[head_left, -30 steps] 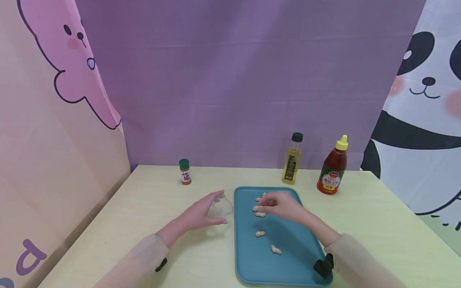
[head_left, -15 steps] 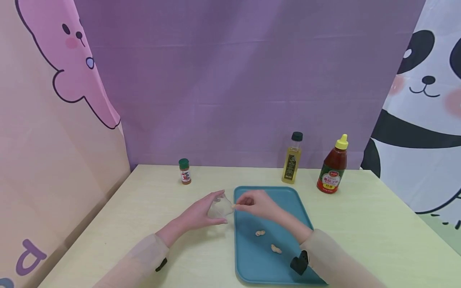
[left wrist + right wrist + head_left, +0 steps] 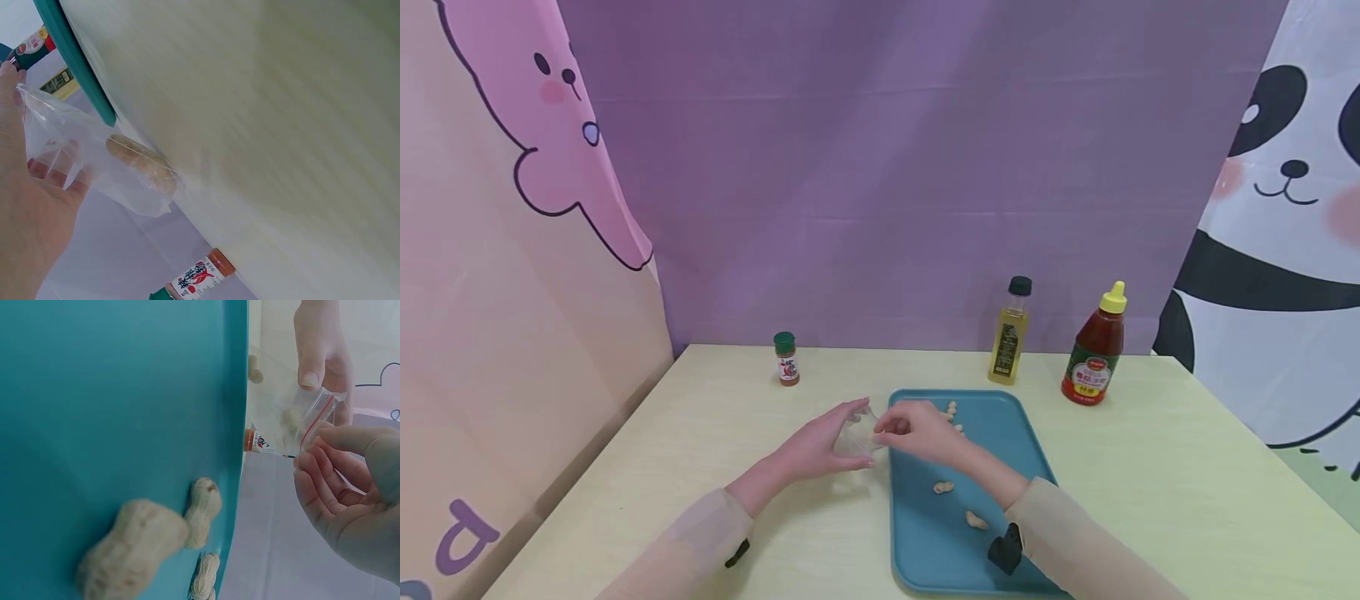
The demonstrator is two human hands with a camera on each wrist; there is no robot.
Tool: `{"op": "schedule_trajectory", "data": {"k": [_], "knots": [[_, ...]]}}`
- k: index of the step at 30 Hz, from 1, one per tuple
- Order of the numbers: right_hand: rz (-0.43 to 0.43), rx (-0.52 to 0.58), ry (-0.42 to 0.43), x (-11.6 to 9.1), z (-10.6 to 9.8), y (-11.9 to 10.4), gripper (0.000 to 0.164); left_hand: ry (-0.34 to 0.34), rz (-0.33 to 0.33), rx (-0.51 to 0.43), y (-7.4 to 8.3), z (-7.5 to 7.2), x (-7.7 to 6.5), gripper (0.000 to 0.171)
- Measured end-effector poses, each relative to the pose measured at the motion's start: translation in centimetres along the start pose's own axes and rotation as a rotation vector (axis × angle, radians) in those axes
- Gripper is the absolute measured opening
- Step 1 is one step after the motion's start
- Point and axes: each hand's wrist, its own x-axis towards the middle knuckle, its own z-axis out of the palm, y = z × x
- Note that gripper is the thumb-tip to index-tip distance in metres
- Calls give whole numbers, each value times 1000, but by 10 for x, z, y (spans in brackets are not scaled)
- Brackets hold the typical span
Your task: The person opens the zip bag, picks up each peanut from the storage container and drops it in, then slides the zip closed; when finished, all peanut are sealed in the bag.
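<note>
A clear zip bag with a red strip at its mouth is held by my left hand, its thumb and fingers spread to either side. One peanut lies at the bag's bottom in the left wrist view. My right hand is at the bag's mouth, thumb and fingertips pinched together. Right at those fingertips, a blurred peanut shows through the plastic in the right wrist view. Below my right arm, the blue tray bears several peanuts, among them one peanut near its middle.
Toward the back left of the pale table stands a small green-capped spice jar. An oil bottle and a red sauce bottle with a yellow cap stand behind the tray. A purple cloth hangs behind the table.
My right hand has moved left from over the tray's peanuts to the bag's mouth, carrying a peanut. The left hand and bag stay in about the same place.
</note>
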Motion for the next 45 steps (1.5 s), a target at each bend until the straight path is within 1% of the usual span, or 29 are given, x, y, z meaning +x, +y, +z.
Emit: {"op": "schedule_trajectory", "data": {"k": [4,12,22,26,31,38,45], "knots": [[3,6,-4,-1,0,1,16,-4,-5,-1,1,1,0,88],[6,-5,15,-3,-1,3,15,-6,-13,0,3,1,-1,87],[-64,-15,30,-11,-9,6,14,5,-23,-4,2,1,-2,89],[-65,-45,27,-20,-12,7,14,6,-20,-13,1,1,-3,89],[-25,-74,12,-33,-19,5,15,6,-20,-5,1,0,-3,88],[20,-35,-27,-57,-33,8,19,-1,-19,-9,4,0,-3,89],[15,-13,-59,-80,-43,15,19,-13,-30,-5,8,0,-1,89]]}}
